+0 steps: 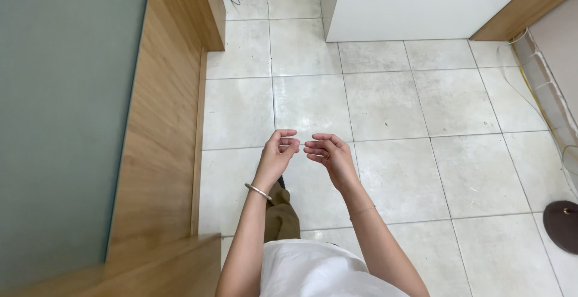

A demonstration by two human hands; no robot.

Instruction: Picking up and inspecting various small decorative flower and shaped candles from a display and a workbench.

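The person is standing on a pale tiled floor (385,104) and is holding both hands up in front of the body, over the tiles. The left hand (278,152) is sitting just left of the middle of the view, its fingers curling inward with the thumb and forefinger pressing together at the tips. The right hand (330,154) is hanging just beside it on the right, its fingers also curling, the fingertips pointing toward the left hand. The two sets of fingertips are nearly meeting, with a narrow gap showing between them. Whether something thin is being pinched between them is too small to tell.

A silver bangle (257,191) is circling the left wrist, and a fine chain bracelet (362,211) is lying across the right forearm nearer the body. Below the arms, a white top (313,270) and an olive trouser leg (280,219) are showing at the near edge.

On the left, a wooden door frame (162,134) is running from near to far, bordering a frosted grey-green panel (60,116). At the far side, a white cabinet (421,2) is standing on the floor, with a wooden skirting strip to its right. A clear curved plastic piece (536,80) is leaning along the right wall, and a dark brown rounded object (563,225) is lying at the near right edge
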